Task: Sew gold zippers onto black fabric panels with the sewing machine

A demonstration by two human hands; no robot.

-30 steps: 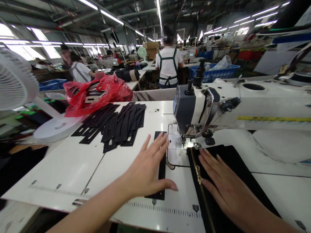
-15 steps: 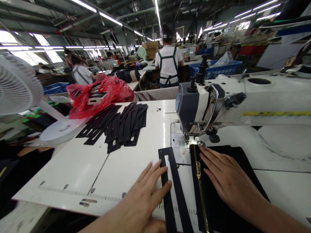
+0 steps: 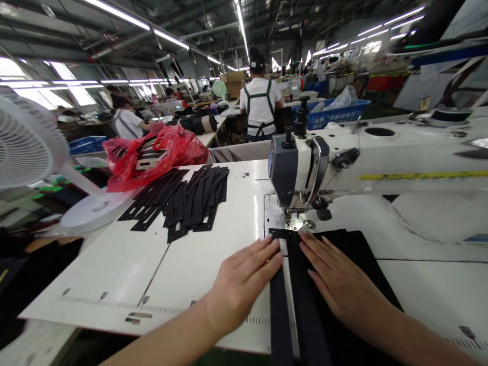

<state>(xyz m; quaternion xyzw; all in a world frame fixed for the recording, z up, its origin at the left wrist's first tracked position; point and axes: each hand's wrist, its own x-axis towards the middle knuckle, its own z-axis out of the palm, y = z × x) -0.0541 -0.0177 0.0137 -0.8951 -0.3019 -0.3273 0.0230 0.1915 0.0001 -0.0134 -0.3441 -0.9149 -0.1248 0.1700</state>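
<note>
A black slotted strip [image 3: 277, 300] lies lengthwise in front of the sewing machine [image 3: 293, 168], its top end close below the lit needle area. My left hand [image 3: 244, 279] rests with extended fingers on the strip's left side. Beside it, my right hand [image 3: 335, 277] lies flat, fingertips at the strip's right edge and palm over the black fabric [image 3: 358, 249]. The gold zipper is hidden from sight. More black strips [image 3: 194, 203] lie in a loose pile on the white table [image 3: 125, 269].
A red plastic bag [image 3: 152, 152] sits behind the pile, with a white fan [image 3: 34, 142] at the left. Beyond the table, a person in a white shirt [image 3: 261, 104] stands facing away, near a blue basket [image 3: 335, 113].
The slotted strip and my left hand have moved right and up, and the strip now covers the zipper. My right hand has shifted slightly left in view.
</note>
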